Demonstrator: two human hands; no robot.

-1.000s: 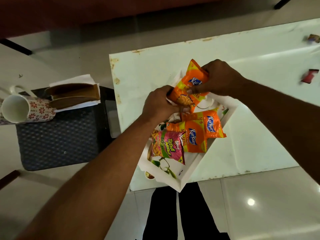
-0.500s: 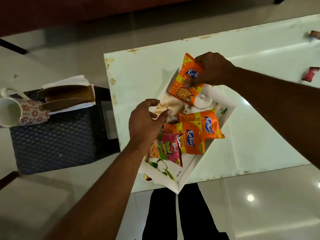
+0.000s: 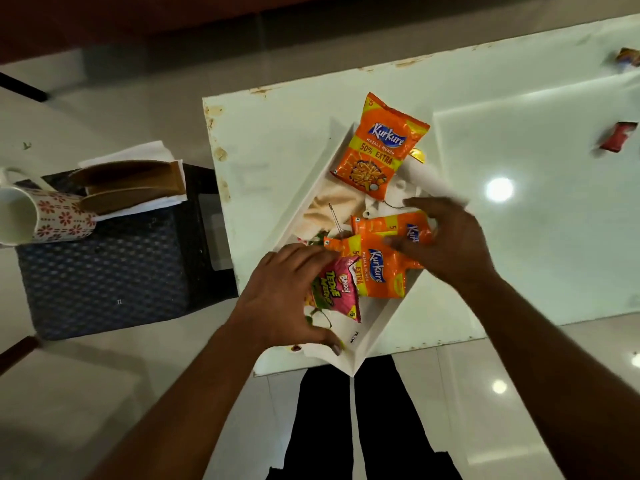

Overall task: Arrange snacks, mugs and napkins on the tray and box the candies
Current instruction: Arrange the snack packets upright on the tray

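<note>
A white tray [image 3: 375, 336] sits askew at the near left corner of the pale table [image 3: 519, 237]. One orange Kurkure packet [image 3: 377, 147] lies free at the tray's far end. Two more orange packets [image 3: 379, 268] overlap in the middle, and a pink snack packet [image 3: 337, 292] lies near the front. My left hand [image 3: 287, 296] rests spread over the pink packet, thumb on the tray's near part. My right hand [image 3: 450, 240] lies with fingers spread on the two overlapping orange packets. Whether either hand grips anything is unclear.
Left of the table stands a dark woven stool [image 3: 104, 265] holding a floral mug [image 3: 41, 216] on its side and folded napkins with brown card [image 3: 135, 181]. Two wrapped candies [image 3: 618, 136] [image 3: 628, 57] lie on the table's far right. My legs show below the tray.
My right hand let go of the top orange packet, which now lies on the tray's far end, and came down onto the middle packets. My left hand moved onto the pink packet.
</note>
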